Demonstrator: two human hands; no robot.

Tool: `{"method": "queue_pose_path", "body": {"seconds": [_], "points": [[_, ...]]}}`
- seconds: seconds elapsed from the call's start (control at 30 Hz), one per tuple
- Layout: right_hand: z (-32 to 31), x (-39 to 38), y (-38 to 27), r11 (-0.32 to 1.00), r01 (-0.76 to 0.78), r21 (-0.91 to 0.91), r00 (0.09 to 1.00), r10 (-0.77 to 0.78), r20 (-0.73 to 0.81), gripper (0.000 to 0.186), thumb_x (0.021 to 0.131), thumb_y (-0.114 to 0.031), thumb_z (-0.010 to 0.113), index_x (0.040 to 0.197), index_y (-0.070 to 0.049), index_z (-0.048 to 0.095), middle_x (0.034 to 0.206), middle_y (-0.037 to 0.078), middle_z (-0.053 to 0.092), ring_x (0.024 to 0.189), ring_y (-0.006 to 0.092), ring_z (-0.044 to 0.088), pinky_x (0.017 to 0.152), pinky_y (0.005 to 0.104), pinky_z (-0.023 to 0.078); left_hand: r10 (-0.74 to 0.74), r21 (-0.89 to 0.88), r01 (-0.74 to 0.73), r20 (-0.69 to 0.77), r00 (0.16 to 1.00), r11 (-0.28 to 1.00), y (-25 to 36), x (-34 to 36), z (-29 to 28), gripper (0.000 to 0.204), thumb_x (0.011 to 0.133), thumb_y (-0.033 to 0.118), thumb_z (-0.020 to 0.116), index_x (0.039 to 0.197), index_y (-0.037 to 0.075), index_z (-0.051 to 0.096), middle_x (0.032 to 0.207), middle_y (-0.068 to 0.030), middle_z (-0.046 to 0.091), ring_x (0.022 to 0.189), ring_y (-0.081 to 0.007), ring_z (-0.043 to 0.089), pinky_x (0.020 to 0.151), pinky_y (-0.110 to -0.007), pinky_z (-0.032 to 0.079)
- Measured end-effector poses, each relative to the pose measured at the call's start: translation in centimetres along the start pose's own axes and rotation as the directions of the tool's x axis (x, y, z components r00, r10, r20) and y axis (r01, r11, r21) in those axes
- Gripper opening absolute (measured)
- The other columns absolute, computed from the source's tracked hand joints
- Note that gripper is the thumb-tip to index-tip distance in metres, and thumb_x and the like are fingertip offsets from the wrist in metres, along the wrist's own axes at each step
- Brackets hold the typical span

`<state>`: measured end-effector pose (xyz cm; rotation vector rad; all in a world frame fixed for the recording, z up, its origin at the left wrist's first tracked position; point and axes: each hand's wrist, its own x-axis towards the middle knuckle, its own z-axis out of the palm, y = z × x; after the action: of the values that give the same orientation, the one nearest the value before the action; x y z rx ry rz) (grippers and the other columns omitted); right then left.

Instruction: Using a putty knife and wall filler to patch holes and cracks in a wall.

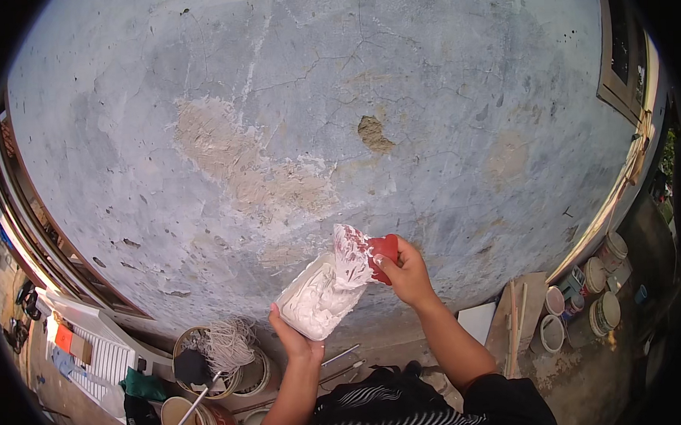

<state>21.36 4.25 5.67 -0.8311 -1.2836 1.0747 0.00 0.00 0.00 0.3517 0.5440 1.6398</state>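
A white container (314, 297) full of white paste rests in my left hand (291, 336), whose fingers grip its left and lower side. My right hand (405, 274) holds a red flat spreader (380, 252) between thumb and fingers; white paste coats much of its blade, which is at the container's upper right end. Behind them rises a pale blue-grey plastered wall (441, 86) with cracks, a broken hole (375, 135) and rough beige patches (247, 171).
At the lower left are a white slatted object (88, 360), a bucket of pale cords (224, 339) and another bucket (197, 416). Boards (518, 319) and several containers (603, 311) stand at the lower right. Framed openings border both sides, with a window (622, 41) at the upper right.
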Motion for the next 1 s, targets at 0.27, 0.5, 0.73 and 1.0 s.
{"method": "queue_pose_path", "body": {"seconds": [0.27, 0.5, 0.73, 1.0], "points": [[-0.21, -0.03, 0.37, 0.996, 0.06, -0.061, 0.997, -0.063, -0.036, 0.017, 0.093, 0.0, 0.059, 0.11, 0.0, 0.061, 0.098, 0.003, 0.067, 0.088, 0.0082, 0.061, 0.078, 0.0259, 0.05, -0.011, -0.005, 0.011, 0.006, 1.0, 1.0, 0.04, -0.2, 0.38, 0.074, 0.098, 0.058, 0.032, 0.144, 0.0, 0.041, 0.144, -0.0188, 0.05, 0.13, -0.0353, 0.052, 0.109, -0.047, 0.042], [-0.36, -0.15, 0.89, 0.987, 0.074, -0.145, 0.997, -0.077, -0.012, 0.017, 0.094, 0.0, 0.058, 0.111, 0.0, 0.059, 0.101, 0.003, 0.067, 0.089, 0.0085, 0.063, 0.078, 0.0253, 0.052, -0.02, -0.01, 0.021, 0.007, 1.0, 1.0, 0.13, -0.29, 0.64, 0.074, 0.098, 0.057, 0.033, 0.144, 0.0, 0.041, 0.144, -0.0188, 0.05, 0.13, -0.0353, 0.052, 0.109, -0.047, 0.042], [-0.53, -0.13, 0.99, 0.988, 0.058, -0.146, 0.997, -0.064, -0.034, 0.017, 0.093, 0.0, 0.059, 0.11, 0.0, 0.061, 0.097, 0.003, 0.067, 0.086, 0.0077, 0.061, 0.077, 0.0254, 0.05, -0.014, -0.005, 0.014, 0.008, 1.0, 1.0, 0.11, -0.26, 0.51, 0.073, 0.098, 0.057, 0.033, 0.144, 0.0, 0.041, 0.144, -0.0187, 0.051, 0.13, -0.0352, 0.052, 0.109, -0.047, 0.042], [-0.88, -0.22, 0.77, 0.96, 0.095, -0.262, 0.992, -0.112, -0.05, 0.016, 0.094, 0.0, 0.058, 0.11, 0.0, 0.06, 0.099, 0.003, 0.067, 0.087, 0.0086, 0.063, 0.077, 0.025, 0.052, -0.022, 0.012, 0.022, 0.006, 1.0, 1.0, 0.31, -0.6, 0.77, 0.074, 0.098, 0.057, 0.034, 0.144, 0.0, 0.041, 0.144, -0.0181, 0.051, 0.129, -0.0348, 0.053, 0.108, -0.046, 0.043]]}}
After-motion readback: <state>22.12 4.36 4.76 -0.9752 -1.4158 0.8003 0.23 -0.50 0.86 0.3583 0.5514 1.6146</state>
